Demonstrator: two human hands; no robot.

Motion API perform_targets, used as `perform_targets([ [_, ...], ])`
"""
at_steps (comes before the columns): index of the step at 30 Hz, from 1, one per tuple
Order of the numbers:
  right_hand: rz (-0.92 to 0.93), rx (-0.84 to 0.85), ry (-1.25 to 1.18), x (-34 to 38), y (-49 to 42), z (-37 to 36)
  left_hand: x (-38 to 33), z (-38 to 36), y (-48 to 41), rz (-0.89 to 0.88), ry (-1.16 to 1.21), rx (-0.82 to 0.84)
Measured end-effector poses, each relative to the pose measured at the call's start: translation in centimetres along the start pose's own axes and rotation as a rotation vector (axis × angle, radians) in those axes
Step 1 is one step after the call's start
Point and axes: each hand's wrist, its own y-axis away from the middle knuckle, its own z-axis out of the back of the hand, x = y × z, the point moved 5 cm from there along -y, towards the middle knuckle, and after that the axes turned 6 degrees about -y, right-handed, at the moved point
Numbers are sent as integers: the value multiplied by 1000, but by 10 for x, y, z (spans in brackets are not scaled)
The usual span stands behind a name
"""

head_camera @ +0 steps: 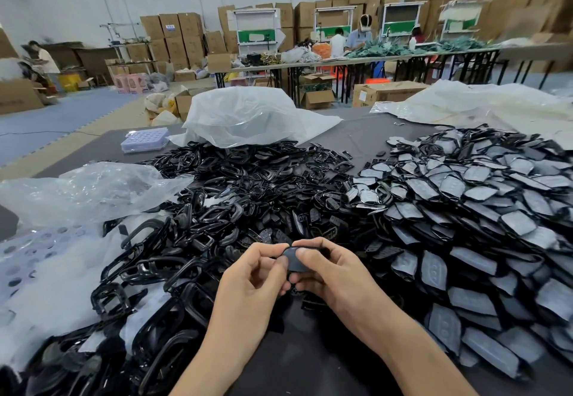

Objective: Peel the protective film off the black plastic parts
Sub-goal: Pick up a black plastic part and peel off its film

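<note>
One small black plastic part [294, 261] is held up between both hands, just above the worktop [362, 138] at about 6 o'clock in the view. The left hand [257, 274] pinches its near-left edge, thumb on top and fingers [280, 260] curled under. The right hand [338, 274] clamps the other side, its thumb lying across the upper face. Neither hand has its fingers apart.

This looks like the start of a peel: the thumbs seem to be searching for a film edge. Whether a corner has lifted cannot be told, since the face is mostly covered.

At 3 o'clock lies a broad heap of film-covered parts [465, 209] (grey-faced, so presumably waiting their turn). From 9 to 12 o'clock spreads a heap of bare black frames [242, 197], with a clear plastic bag [245, 116] behind it.

The next move probably calls for a nail worked under one corner. The right hand would then hold the part steady while the left draws the film away at a low angle, slowly, because thin film tears easily.
</note>
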Motion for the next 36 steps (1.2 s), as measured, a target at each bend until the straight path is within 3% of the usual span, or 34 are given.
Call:
perform_targets([
  [9, 38, 4, 177, 5, 4, 4, -3, -2, 5, -32, -64, 29],
  [14, 115, -105, 187, 11, 2, 8, -18, -4, 11, -304, -403, -1],
  [16, 126, -145, 163, 13, 2, 10, -22, -10, 16, -423, -567, 71],
  [23, 106, -196, 154, 12, 3, 13, -27, -33, 31, -562, -805, 239],
  [32, 120, -204, 115, 17, 1, 16, -33, -7, 22, -437, -625, -38],
  [36, 138, -187, 178, 16, 2, 15, -34, -8, 22, -471, -705, -3],
])
